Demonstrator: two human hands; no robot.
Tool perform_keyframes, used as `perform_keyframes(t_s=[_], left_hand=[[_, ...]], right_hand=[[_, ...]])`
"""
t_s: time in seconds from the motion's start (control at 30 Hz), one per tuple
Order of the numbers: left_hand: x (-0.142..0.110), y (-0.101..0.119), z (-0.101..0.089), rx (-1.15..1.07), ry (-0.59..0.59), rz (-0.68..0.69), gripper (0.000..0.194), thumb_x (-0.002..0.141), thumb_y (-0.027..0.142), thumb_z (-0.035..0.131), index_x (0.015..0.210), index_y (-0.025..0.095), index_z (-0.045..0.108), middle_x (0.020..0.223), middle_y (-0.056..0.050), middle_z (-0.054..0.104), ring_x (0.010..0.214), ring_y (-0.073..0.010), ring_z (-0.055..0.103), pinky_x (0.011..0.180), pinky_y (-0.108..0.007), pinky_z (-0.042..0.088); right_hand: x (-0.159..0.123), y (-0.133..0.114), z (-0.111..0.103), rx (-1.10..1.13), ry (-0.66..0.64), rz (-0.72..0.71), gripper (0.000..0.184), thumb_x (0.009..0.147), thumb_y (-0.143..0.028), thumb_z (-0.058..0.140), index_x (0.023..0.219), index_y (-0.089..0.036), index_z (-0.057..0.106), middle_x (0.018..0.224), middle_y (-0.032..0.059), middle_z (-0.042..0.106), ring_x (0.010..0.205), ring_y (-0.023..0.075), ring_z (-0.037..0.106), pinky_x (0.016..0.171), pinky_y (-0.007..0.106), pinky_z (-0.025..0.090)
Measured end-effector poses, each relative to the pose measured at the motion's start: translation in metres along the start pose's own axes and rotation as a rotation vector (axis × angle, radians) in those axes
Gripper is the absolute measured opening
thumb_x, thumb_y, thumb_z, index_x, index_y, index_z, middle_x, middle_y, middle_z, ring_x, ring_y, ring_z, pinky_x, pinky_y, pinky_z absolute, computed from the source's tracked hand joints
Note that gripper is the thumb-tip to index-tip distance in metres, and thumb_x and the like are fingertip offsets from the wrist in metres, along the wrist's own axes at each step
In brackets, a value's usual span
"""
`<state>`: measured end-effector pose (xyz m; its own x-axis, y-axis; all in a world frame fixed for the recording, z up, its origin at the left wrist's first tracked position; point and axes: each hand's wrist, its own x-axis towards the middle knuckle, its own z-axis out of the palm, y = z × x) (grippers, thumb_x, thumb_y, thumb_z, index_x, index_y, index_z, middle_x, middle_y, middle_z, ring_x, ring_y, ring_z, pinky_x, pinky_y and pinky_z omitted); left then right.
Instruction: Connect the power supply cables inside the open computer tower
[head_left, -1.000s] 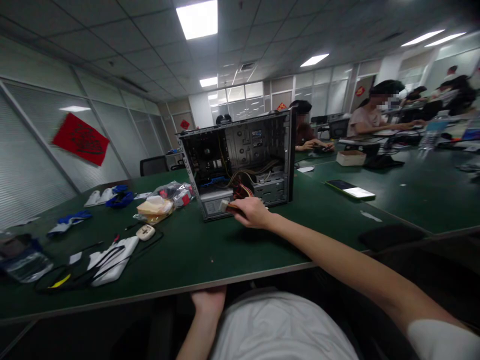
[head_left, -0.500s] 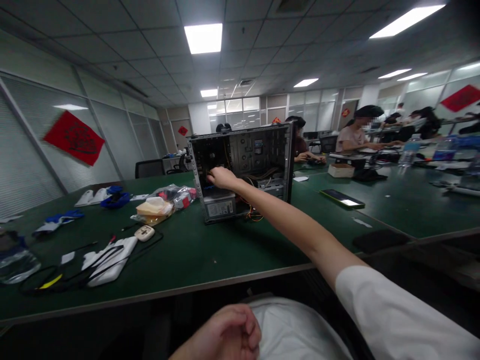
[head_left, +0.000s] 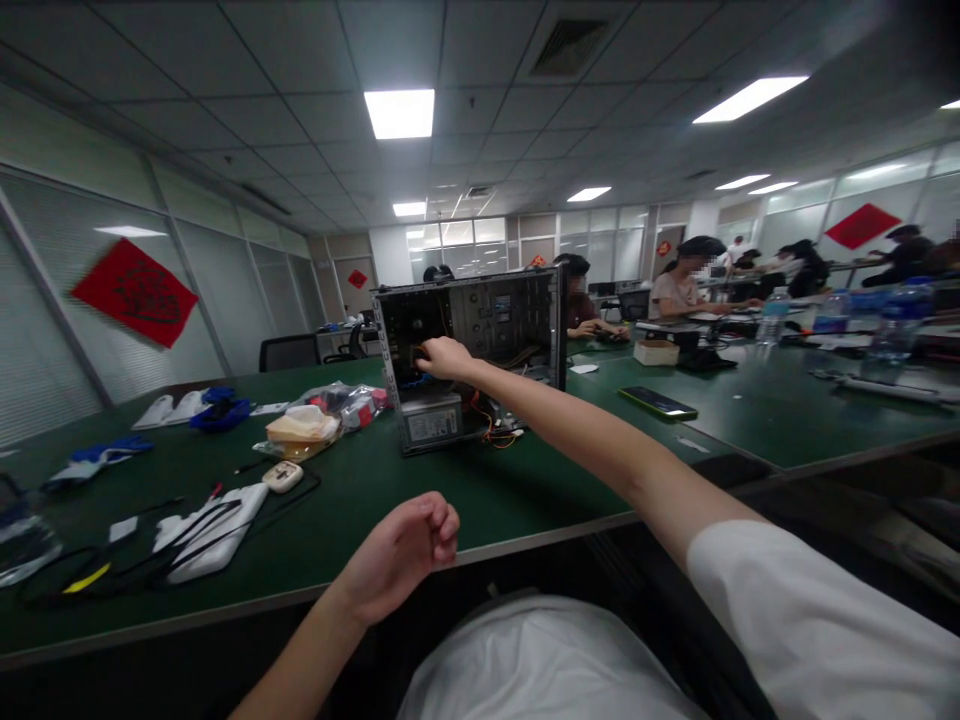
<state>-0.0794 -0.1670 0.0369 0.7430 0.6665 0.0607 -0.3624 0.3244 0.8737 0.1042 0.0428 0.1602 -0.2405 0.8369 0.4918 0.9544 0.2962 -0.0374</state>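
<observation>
1. Reaches with right hand (head_left: 444, 358) through the open side of the computer case (head_left: 484, 305), above the power supply (head_left: 433, 421); bends fingers inward; cannot tell whether pinching anything.
2. Holds left hand (head_left: 405, 553) raised near the front edge of the green table (head_left: 517, 505), fingers half-curled with palm exposed, well apart from the case.
3. Has case upright on the table, with loose wires (head_left: 492, 433) spilling out along its lower edge.
4. Has plastic bag (head_left: 360, 406) to the left, phone (head_left: 658, 403) to the right.

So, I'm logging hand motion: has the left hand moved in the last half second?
Yes, upward: the left hand was below the table's front edge in the view and now overlaps it.
</observation>
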Motion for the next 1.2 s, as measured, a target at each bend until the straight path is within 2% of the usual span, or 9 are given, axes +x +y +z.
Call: perform_keyframes(t_s=[0.1, 0.2, 0.3, 0.37, 0.47, 0.6, 0.77, 0.93, 1.2], left_hand=[[0.012, 0.012, 0.002, 0.121, 0.048, 0.064, 0.02, 0.086, 0.03, 0.066, 0.078, 0.016, 0.053, 0.08, -0.001, 0.051, 0.067, -0.0115, 0.046, 0.065, -0.024, 0.038], [0.035, 0.03, -0.007, 0.449, 0.11, 0.204, 0.02, 0.088, 0.034, 0.063, 0.084, 0.016, 0.057, 0.084, -0.003, 0.056, 0.073, -0.0155, 0.051, 0.068, -0.027, 0.04], [0.07, 0.053, -0.023, 1.183, 0.198, 0.524, 0.018, 0.094, 0.032, 0.053, 0.092, 0.017, 0.062, 0.09, -0.007, 0.061, 0.087, -0.0231, 0.056, 0.083, -0.036, 0.043], [0.097, 0.065, -0.038, 1.706, 0.226, 0.741, 0.019, 0.09, 0.024, 0.055, 0.105, 0.016, 0.065, 0.114, -0.014, 0.062, 0.11, -0.0312, 0.054, 0.1, -0.046, 0.037], [0.136, 0.072, -0.065, 2.189, 0.207, 0.756, 0.031, 0.089, 0.02, 0.055, 0.117, 0.012, 0.063, 0.13, -0.021, 0.057, 0.123, -0.0369, 0.049, 0.108, -0.052, 0.03], [0.164, 0.063, -0.101, 2.23, 0.244, 0.706, 0.036, 0.093, 0.021, 0.05, 0.124, 0.007, 0.061, 0.121, -0.024, 0.061, 0.117, -0.0376, 0.053, 0.102, -0.051, 0.036], [0.158, 0.044, -0.128, 2.226, 0.204, 0.735, 0.054, 0.09, 0.02, 0.051, 0.142, 0.004, 0.049, 0.141, -0.027, 0.053, 0.131, -0.0395, 0.047, 0.108, -0.052, 0.034], [0.156, 0.031, -0.132, 2.233, 0.275, 0.775, 0.059, 0.088, 0.019, 0.052, 0.145, 0.005, 0.047, 0.15, -0.023, 0.047, 0.142, -0.0377, 0.038, 0.115, -0.051, 0.03], [0.158, 0.029, -0.121, 2.264, 0.365, 0.753, 0.059, 0.086, 0.024, 0.057, 0.143, 0.009, 0.05, 0.141, -0.02, 0.056, 0.133, -0.0356, 0.047, 0.11, -0.051, 0.036]], right_hand=[[-0.002, -0.003, 0.006, -0.012, 0.022, 0.004, 0.033, 0.099, -0.038, 0.052, 0.117, -0.018, 0.071, 0.118, 0.0164, 0.072, 0.108, 0.0284, 0.068, 0.085, 0.032, 0.051], [0.002, -0.005, 0.011, -0.014, 0.041, 0.022, 0.034, 0.101, -0.038, 0.049, 0.119, -0.018, 0.071, 0.118, 0.0173, 0.072, 0.108, 0.029, 0.069, 0.087, 0.033, 0.051], [0.014, -0.008, 0.015, -0.003, 0.039, 0.051, 0.038, 0.103, -0.039, 0.044, 0.12, -0.017, 0.071, 0.116, 0.0185, 0.072, 0.107, 0.0286, 0.069, 0.086, 0.033, 0.051], [0.024, -0.01, 0.019, 0.007, 0.03, 0.066, 0.04, 0.104, -0.039, 0.043, 0.122, -0.017, 0.071, 0.115, 0.0191, 0.072, 0.107, 0.0277, 0.07, 0.086, 0.032, 0.051], [0.034, -0.013, 0.028, 0.015, 0.024, 0.093, 0.039, 0.105, -0.036, 0.042, 0.12, -0.015, 0.072, 0.114, 0.02, 0.072, 0.107, 0.0277, 0.07, 0.086, 0.032, 0.052], [0.038, -0.014, 0.039, 0.023, 0.04, 0.143, 0.038, 0.104, -0.033, 0.043, 0.117, -0.012, 0.073, 0.115, 0.0214, 0.072, 0.108, 0.0284, 0.069, 0.088, 0.034, 0.053], [0.04, -0.01, 0.043, 0.019, 0.059, 0.171, 0.038, 0.105, -0.033, 0.042, 0.119, -0.013, 0.071, 0.116, 0.0211, 0.071, 0.108, 0.0275, 0.07, 0.088, 0.034, 0.054], [0.038, -0.012, 0.039, -0.006, 0.062, 0.169, 0.045, 0.107, -0.037, 0.035, 0.119, -0.015, 0.072, 0.114, 0.0197, 0.072, 0.108, 0.0267, 0.07, 0.088, 0.033, 0.055], [0.03, -0.014, 0.028, -0.008, 0.049, 0.16, 0.036, 0.103, -0.037, 0.046, 0.116, -0.018, 0.073, 0.112, 0.0167, 0.074, 0.105, 0.0263, 0.071, 0.087, 0.031, 0.055]])
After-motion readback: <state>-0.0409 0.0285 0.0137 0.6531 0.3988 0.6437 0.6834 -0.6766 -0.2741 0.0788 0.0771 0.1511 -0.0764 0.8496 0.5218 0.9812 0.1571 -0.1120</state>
